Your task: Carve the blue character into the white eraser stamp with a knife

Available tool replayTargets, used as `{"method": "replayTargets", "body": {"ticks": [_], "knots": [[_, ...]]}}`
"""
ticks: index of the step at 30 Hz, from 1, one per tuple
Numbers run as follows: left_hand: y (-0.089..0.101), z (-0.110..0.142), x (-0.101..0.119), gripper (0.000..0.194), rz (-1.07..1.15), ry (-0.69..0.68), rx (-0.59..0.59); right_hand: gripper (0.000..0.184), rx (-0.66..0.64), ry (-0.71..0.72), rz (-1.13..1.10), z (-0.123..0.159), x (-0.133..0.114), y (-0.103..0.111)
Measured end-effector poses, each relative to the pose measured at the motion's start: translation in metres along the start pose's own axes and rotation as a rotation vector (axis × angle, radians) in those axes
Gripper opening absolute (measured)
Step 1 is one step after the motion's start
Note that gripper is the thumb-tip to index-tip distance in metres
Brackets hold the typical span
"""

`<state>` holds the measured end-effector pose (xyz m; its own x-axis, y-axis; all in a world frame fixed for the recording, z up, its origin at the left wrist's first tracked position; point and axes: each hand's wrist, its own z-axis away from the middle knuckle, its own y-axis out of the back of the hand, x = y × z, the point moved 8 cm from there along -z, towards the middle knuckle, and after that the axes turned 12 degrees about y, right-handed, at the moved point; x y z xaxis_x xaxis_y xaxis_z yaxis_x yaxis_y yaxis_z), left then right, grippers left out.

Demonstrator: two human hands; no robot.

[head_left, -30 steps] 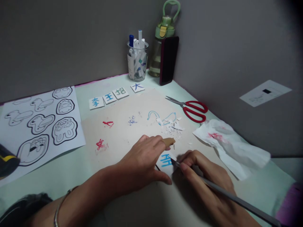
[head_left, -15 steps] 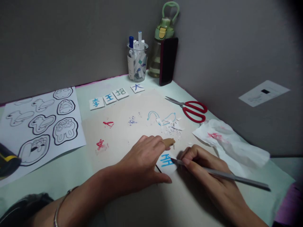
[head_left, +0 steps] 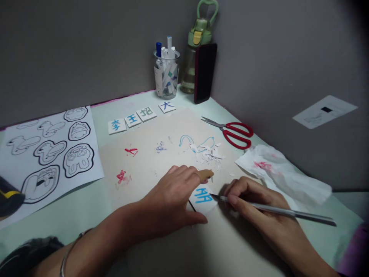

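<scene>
My left hand grips a small white carving tile with a blue character on it, thumb along the near edge and fingers at the far one. A tan bandage or finger cover wraps one of its fingertips. My right hand is closed around a slim silver craft knife, held like a pen. The blade tip points left, at the right end of the blue strokes; whether it touches the surface I cannot tell. Beyond my fingers, white shavings are scattered over the beige board.
Four-sided lettered tiles stand in a row at the back. Red-handled scissors and a stained tissue lie on the right. A marker cup, a green bottle and a phone stand behind. Printed drawings lie left.
The craft knife and my right hand have shifted slightly right, drawing the tip back from the middle of the blue strokes to their right end. My left hand keeps its hold on the tile.
</scene>
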<state>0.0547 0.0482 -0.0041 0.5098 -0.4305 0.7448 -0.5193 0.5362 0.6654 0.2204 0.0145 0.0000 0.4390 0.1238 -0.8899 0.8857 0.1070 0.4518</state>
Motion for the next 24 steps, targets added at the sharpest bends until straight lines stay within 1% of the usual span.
{"method": "replayTargets", "body": {"ticks": [6,10,15,24], "knots": [[0.002,0.001,0.002,0.081,0.024,-0.012,0.004,0.027,-0.043,0.024,0.021,-0.002,-0.006,-0.002],[0.001,0.001,0.001,0.081,0.027,-0.011,0.004,0.027,-0.071,0.034,0.003,-0.003,-0.008,-0.006],[0.002,0.001,0.003,0.080,0.027,-0.008,-0.002,0.027,-0.099,0.037,-0.022,-0.003,-0.006,-0.009],[0.004,0.004,0.001,0.077,0.050,-0.017,-0.020,0.016,-0.209,0.106,-0.096,0.004,-0.004,-0.012]]}}
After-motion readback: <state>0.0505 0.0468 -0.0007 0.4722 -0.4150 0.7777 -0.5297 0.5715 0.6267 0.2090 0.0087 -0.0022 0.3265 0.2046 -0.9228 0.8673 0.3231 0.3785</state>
